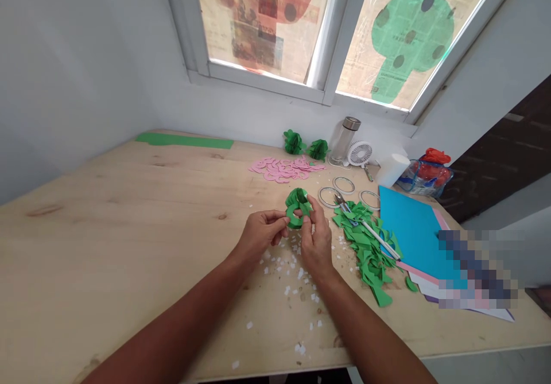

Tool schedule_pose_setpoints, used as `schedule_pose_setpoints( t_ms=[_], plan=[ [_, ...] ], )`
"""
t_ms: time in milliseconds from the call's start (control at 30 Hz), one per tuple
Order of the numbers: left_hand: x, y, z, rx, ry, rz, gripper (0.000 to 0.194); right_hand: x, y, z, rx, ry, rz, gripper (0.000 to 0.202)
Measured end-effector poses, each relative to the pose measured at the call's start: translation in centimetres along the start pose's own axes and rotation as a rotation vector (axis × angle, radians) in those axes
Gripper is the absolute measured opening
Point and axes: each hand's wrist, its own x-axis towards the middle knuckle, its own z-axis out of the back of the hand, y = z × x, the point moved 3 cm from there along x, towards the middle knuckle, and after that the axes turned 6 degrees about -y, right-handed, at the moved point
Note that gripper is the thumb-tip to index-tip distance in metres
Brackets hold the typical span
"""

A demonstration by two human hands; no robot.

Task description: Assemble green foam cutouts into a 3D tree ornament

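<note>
Both my hands hold a green paper ring decoration (297, 207), made of layered cut-out rings, a little above the table. My left hand (266, 228) pinches its left lower edge between thumb and fingers. On the other side, my right hand (316, 233) grips it with the thumb in front and the fingers along the right edge. The layers fan out at the top, and a round hole shows near the bottom. Small white paper scraps (288, 269) lie scattered on the wooden table (129, 258) beneath my hands.
Green paper offcuts (370, 258) are heaped at right, with scissors (344, 203) and a white pen (381, 239) on them. Tape rolls (344, 185), pink cut-outs (282, 169), finished green paper pieces (294, 142), a bottle (344, 140), a fan (360, 153) and blue paper (417, 229) sit around.
</note>
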Motion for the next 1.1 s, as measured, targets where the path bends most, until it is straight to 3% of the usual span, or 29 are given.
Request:
schedule_pose_setpoints(
  t_ms=[267,500,1100],
  plan=[
    [-0.2,-0.6,0.2,-0.053,-0.106,-0.057,0.016,-0.1,-0.6,-0.1,0.094,-0.055,-0.133,0.032],
    [-0.3,-0.6,0.1,-0.025,-0.112,-0.109,0.018,0.0,-0.5,0.0,0.007,-0.076,-0.088,0.011],
    [-0.2,-0.3,0.2,0.081,-0.104,-0.227,0.015,-0.1,0.9,-0.1,-0.23,-0.09,0.31,0.011]
  ],
)
